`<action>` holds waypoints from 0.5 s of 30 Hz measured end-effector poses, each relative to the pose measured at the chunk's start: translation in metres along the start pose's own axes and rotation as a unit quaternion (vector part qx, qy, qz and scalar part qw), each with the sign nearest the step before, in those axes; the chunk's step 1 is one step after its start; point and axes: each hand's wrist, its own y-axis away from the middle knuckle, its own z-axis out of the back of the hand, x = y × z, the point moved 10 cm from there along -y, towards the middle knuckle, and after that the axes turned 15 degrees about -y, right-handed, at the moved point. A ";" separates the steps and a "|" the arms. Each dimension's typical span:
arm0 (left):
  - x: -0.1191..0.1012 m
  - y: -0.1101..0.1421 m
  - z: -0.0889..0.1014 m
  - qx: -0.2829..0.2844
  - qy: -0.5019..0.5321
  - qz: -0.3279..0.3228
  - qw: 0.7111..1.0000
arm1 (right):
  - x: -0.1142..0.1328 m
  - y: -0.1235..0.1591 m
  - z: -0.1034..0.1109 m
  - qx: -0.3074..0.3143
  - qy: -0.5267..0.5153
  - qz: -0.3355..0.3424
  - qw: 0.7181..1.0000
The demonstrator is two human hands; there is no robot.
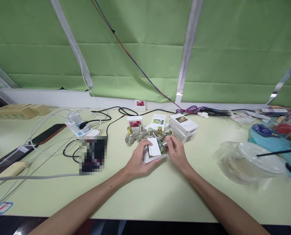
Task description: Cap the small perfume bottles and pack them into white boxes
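My left hand (pixel 137 162) is closed around a small white carton (pixel 154 147) whose flap stands up. At the carton's right end, the fingers of my right hand (pixel 177 153) pinch the silver cap of a small glass perfume bottle (pixel 162 148). The bottle's body lies at the carton's opening; how far inside it sits is hard to see. Just behind my hands stand several round glass bottles (pixel 130 139) with gold or silver caps. Beyond them are a white carton with a pink flower picture (pixel 135 123), one with a white flower picture (pixel 158 121), and stacked cartons (pixel 184 124).
A power strip (pixel 78 129) with tangled cables lies left, near a phone (pixel 47 133). On the right are a lidded plastic bowl (pixel 260 156) in a clear bag and a blue bag (pixel 265 137). Another small carton (pixel 140 105) leans against the back wall.
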 end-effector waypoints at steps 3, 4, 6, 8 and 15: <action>-0.001 0.000 0.001 -0.001 0.000 -0.011 1.000 | -0.002 -0.001 0.000 0.003 -0.006 -0.003 1.000; -0.001 0.000 0.001 -0.002 0.000 -0.011 1.000 | -0.002 -0.001 -0.001 0.004 -0.008 -0.003 1.000; 0.000 0.000 0.001 -0.005 0.001 -0.008 1.000 | -0.002 -0.001 -0.001 0.004 -0.008 -0.002 1.000; 0.000 0.000 0.001 -0.008 -0.001 -0.004 1.000 | -0.002 -0.001 0.000 0.003 -0.008 -0.002 1.000; 0.004 0.001 0.000 -0.006 0.007 0.021 1.000 | 0.002 0.000 -0.002 0.011 0.007 0.001 1.000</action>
